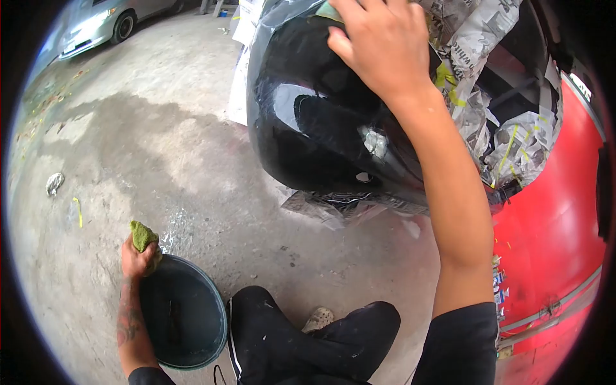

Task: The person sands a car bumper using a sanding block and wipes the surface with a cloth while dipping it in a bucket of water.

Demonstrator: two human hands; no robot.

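On stained concrete floor [212,237], below glossy black panel [321,128]: clutching green cloth [142,236] in left hand [134,262] by bucket [225,314]. Right hand [385,58] over pale green pad [328,11] on panel, thumb apart, other fingertips unseen. Judged: panel stiff, slick; pad light, pliable, best held flat.

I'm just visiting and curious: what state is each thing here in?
Left hand: closed on the cloth
Cloth: bunched up; wet or dry unclear
Right hand: on the black panel, fingertips cut off
Black panel: glossy, with a pale patch
Bucket: upright, open-topped
Newspaper: crumpled, with tape on it
Floor: patchy, dark in places
Silver car: standing on its wheels
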